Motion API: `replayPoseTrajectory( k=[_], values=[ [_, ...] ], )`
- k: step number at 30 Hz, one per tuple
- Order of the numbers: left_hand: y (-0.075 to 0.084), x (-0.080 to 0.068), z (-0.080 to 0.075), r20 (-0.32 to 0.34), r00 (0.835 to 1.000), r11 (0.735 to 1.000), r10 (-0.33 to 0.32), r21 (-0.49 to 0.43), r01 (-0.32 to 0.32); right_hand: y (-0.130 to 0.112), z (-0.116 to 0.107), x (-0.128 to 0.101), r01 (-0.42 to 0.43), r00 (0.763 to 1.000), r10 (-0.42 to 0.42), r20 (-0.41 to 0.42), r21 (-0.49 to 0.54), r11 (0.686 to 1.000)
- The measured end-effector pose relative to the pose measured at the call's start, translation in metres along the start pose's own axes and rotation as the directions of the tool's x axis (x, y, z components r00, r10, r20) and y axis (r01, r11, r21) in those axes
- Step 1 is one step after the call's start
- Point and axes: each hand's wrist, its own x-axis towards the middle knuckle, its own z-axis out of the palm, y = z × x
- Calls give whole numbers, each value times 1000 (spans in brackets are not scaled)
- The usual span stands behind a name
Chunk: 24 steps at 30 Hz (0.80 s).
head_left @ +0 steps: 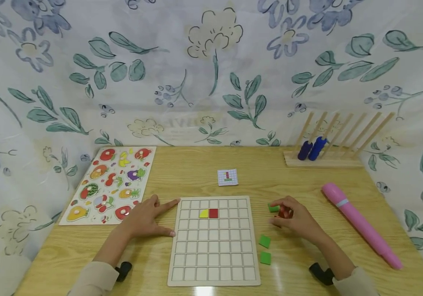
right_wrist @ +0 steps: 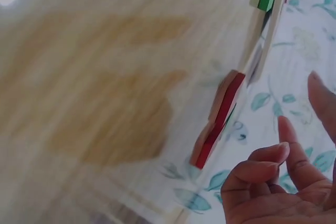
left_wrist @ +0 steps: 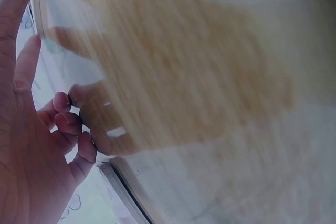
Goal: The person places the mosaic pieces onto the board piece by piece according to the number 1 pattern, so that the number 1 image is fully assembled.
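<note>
The left hand [head_left: 145, 220] lies flat with spread fingers on the table [head_left: 182, 168], touching the left edge of the grid board [head_left: 214, 242]. The right hand [head_left: 295, 220] curls over red tiles [head_left: 284, 212] beside a green tile [head_left: 273, 208], right of the board; whether it grips them I cannot tell.

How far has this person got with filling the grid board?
Barely begun. A yellow tile and a red tile sit in the grid board. The left hand rests at its edge; the right hand is at loose tiles beside it. Two green tiles wait on the table; most squares are unfilled.
</note>
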Motion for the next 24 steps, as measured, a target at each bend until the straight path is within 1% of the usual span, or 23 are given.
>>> replayPoseTrajectory(
  k=[6,10,18,24],
  values=[
    [0,-1,-1,2,1000,1000,0,-5,0,7,-12,-4,-23,999,23,-23,-14,1000],
    [0,-1,-2,-3,1000,1000,5,-1,-5,15,-18,-6,-38,999,38,-20,-27,999],
    [0,0,0,5,1000,1000,6,-11,-5,23,-24,-9,13,1000,-13,-4,-68,998],
    [-1,0,1,6,1000,1000,2,-13,-2,25,-26,-7,9,1000,-7,14,-93,996]
  ],
)
